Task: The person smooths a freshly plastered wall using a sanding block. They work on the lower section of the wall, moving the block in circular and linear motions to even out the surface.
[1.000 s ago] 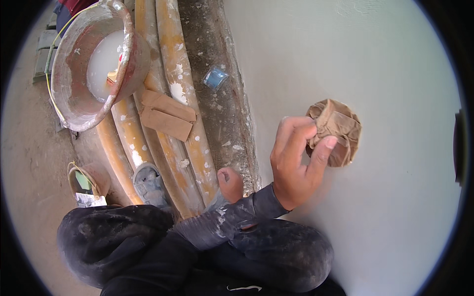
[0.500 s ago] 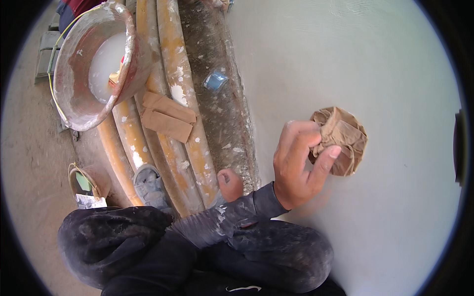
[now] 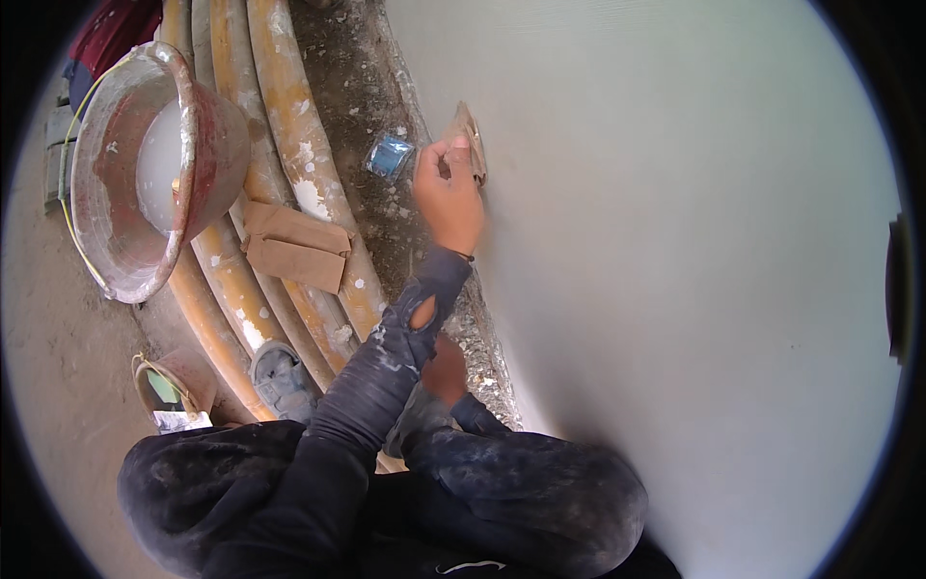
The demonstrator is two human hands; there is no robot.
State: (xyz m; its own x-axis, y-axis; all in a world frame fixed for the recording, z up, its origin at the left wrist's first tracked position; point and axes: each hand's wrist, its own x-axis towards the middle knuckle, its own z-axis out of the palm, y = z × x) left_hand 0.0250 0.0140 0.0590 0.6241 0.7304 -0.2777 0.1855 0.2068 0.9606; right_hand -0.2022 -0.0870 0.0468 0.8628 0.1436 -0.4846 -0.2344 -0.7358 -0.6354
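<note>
My left hand point(image 3: 450, 201) reaches up to the lower left edge of a smooth pale wall point(image 3: 656, 241). Its thumb and fingers pinch a crumpled brown piece of paper point(image 3: 472, 135), seen nearly edge-on against that surface; it looks like sandpaper. A blue clear-wrapped packet point(image 3: 389, 156) lies just left of these fingers. Below, my right hand point(image 3: 446, 372) rests low by my bent leg, partly covered by my left forearm, and its fingers are hidden. Folded brown paper point(image 3: 297, 246) lies across the yellow pipes to the left.
Several paint-spattered yellow pipes point(image 3: 285, 96) run alongside the wall. On the left stands a large reddish bucket point(image 3: 217, 145) holding whitish liquid. A smaller bucket point(image 3: 198, 376) sits nearer, by a grey shoe point(image 3: 282, 378). Part of another person's red clothing point(image 3: 114, 29) shows at the top left.
My left hand has moved left and up along the wall with the brown paper, which now shows nearly edge-on. The view has shifted slightly. More of my right wrist and sleeve shows.
</note>
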